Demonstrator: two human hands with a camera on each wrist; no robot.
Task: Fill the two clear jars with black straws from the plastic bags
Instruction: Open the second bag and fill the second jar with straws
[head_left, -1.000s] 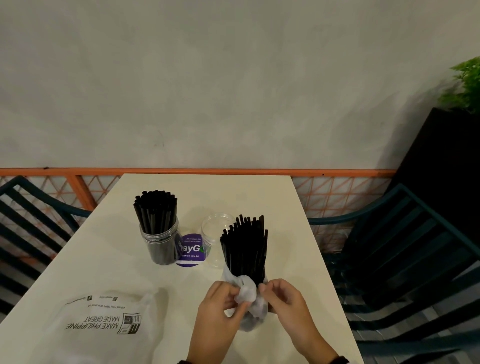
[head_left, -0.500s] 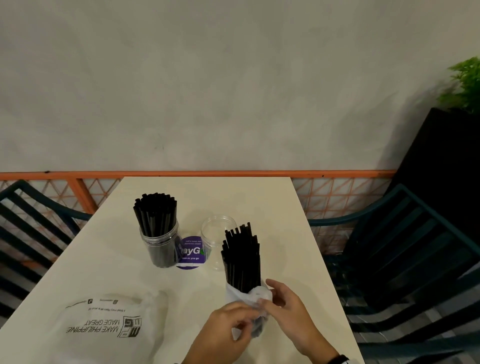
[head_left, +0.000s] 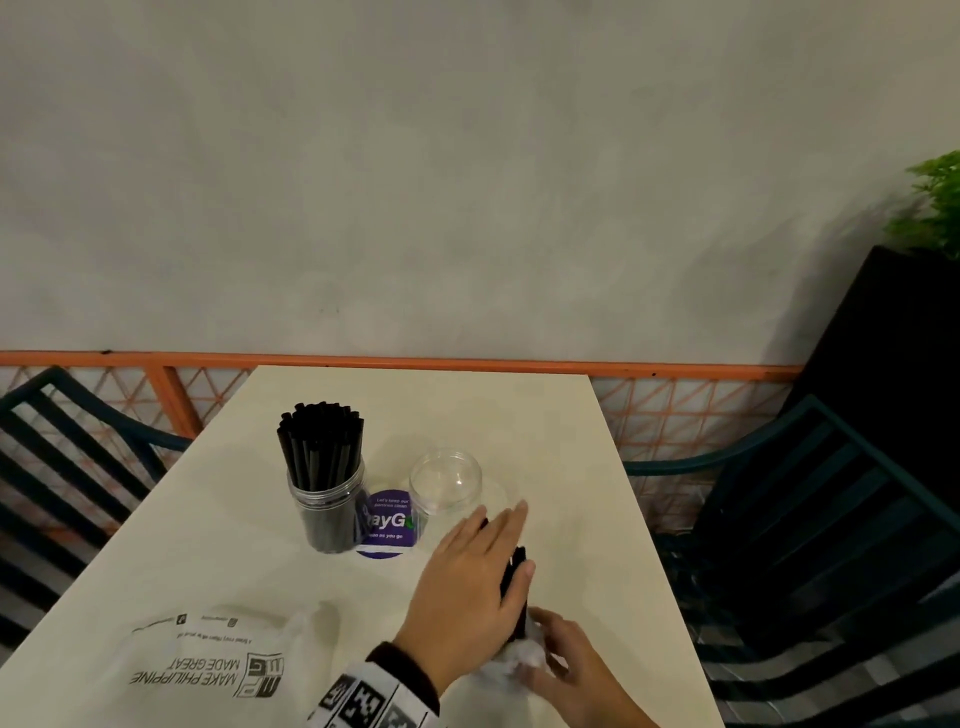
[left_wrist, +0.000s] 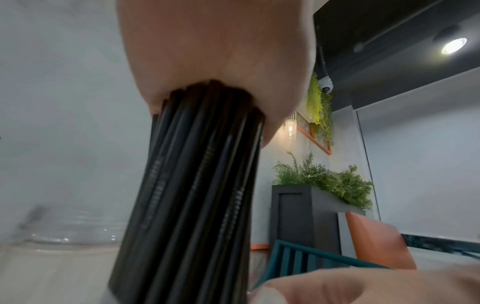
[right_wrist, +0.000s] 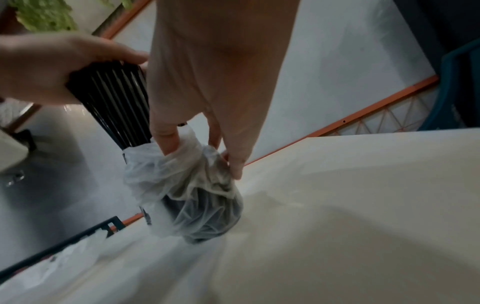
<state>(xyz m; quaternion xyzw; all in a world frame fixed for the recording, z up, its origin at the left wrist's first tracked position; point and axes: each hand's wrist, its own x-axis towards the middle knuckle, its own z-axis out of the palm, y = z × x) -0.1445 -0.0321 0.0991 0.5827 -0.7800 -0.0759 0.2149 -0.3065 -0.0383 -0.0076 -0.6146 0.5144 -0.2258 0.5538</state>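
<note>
A clear jar (head_left: 327, 501) packed with black straws stands left of an empty clear jar (head_left: 447, 483), which shows blurred in the left wrist view (left_wrist: 72, 226). In front of the empty jar my left hand (head_left: 467, 587) grips the upper end of a black straw bundle (head_left: 516, 571), palm over it and thumb on the right side. The bundle (right_wrist: 116, 102) leans, its lower end still inside a thin crumpled plastic bag (right_wrist: 187, 185) on the table. My right hand (head_left: 571, 665) pinches that bag (head_left: 514, 662) near its mouth. The straws (left_wrist: 194, 195) fill the left wrist view under my palm.
A round purple sticker (head_left: 387, 522) lies between the jars. A flat white printed bag (head_left: 208, 670) lies at the table's near left. Dark slatted chairs stand on the left (head_left: 67, 457) and on the right (head_left: 810, 519). The white table's right edge (head_left: 639, 519) is close to my hands.
My left hand left the bag and moved up over the top of the straw bundle. The bundle went from upright to leaning, and the bag has slid down to its lower end.
</note>
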